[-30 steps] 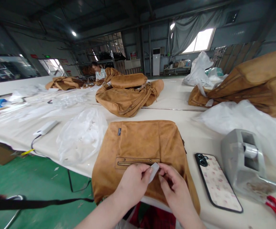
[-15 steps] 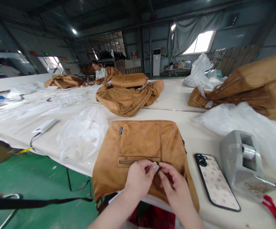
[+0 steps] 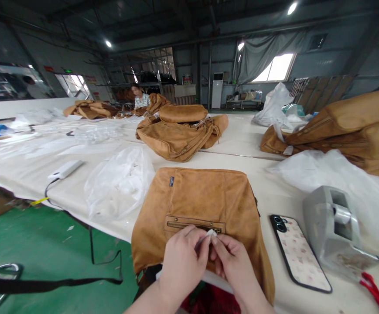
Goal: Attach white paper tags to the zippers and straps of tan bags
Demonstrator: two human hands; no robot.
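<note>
A brown leather-look bag (image 3: 197, 192) lies flat in front of me, with a small dark label (image 3: 171, 181) at its upper left. A horizontal zipper (image 3: 179, 226) crosses its front. Near that zipper's right end, my left hand (image 3: 181, 259) is closed, pinching a small white wrapping piece (image 3: 211, 233). My right hand (image 3: 231, 257) meets it from the other side, thumb and fingertips pinched on the same white piece. Whatever sits inside the wrapping is hidden by my fingers.
Right of the bag lie a phone (image 3: 302, 253), a grey tape dispenser (image 3: 333, 226) and a red strap (image 3: 377, 292). A clear plastic bag (image 3: 120, 183) rests to the left. Further back are more brown bags (image 3: 179, 133) and a seated person (image 3: 141, 99).
My hands have shifted slightly down and left relative to the zipper, still pinched together at the white piece. The camera view has tilted a little, so the surroundings sit lower.
</note>
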